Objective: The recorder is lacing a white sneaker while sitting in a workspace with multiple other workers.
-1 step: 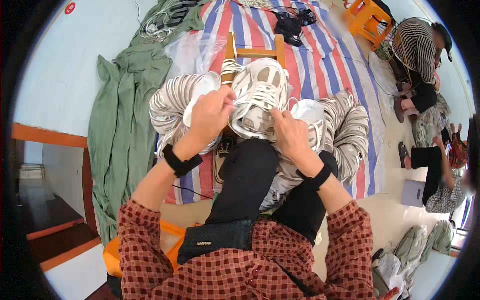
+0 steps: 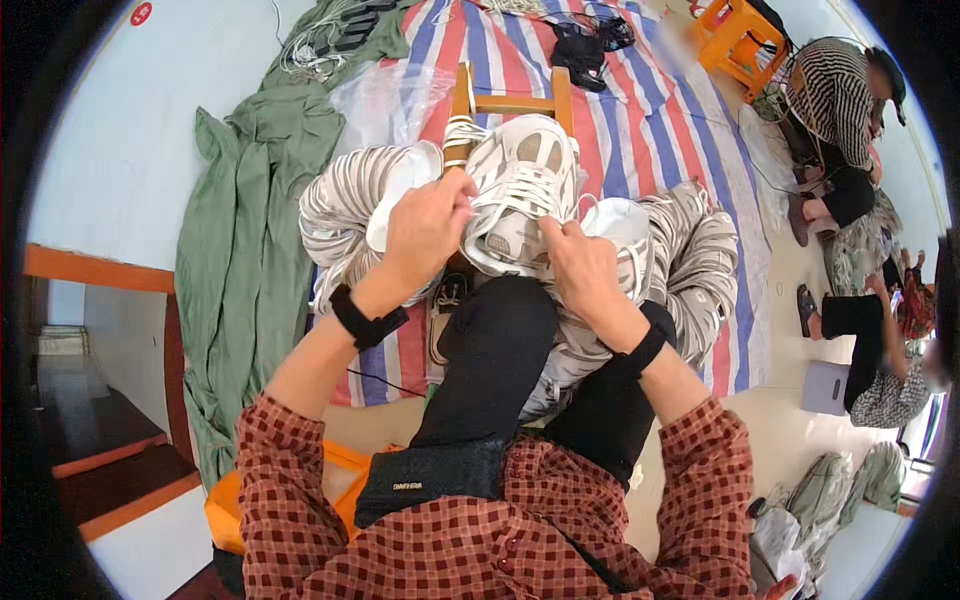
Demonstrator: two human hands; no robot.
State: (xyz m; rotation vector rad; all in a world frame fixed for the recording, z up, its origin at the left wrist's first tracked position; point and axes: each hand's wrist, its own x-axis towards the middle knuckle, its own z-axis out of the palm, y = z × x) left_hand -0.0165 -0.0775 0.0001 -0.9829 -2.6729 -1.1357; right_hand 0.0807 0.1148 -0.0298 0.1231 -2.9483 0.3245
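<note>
A white and grey-beige sneaker upper (image 2: 503, 243) lies before my knees, with white shoelaces (image 2: 527, 190) threaded across its front. On its left side, my left hand (image 2: 430, 225) is closed in a pinch on a shoelace that runs from the eyelets. My right hand (image 2: 582, 268) pinches a lace at the shoe's right edge; its fingertips partly hide the lace end. Behind the shoe rises a wooden frame (image 2: 515, 104), with loose laces (image 2: 460, 135) wound on its left post. Nested shoe uppers form a stack on the left (image 2: 345, 200) and another on the right (image 2: 695, 265).
A striped sheet (image 2: 640, 130) covers the floor. Green cloth (image 2: 250, 200) and clear plastic (image 2: 385, 105) lie to the left. An orange stool (image 2: 738, 45) stands at the far right, near seated people (image 2: 830, 100). An orange bag (image 2: 225, 510) is by my left elbow.
Both hands stay almost where they were, beside the shoe. Nothing has been let go or taken hold of.
</note>
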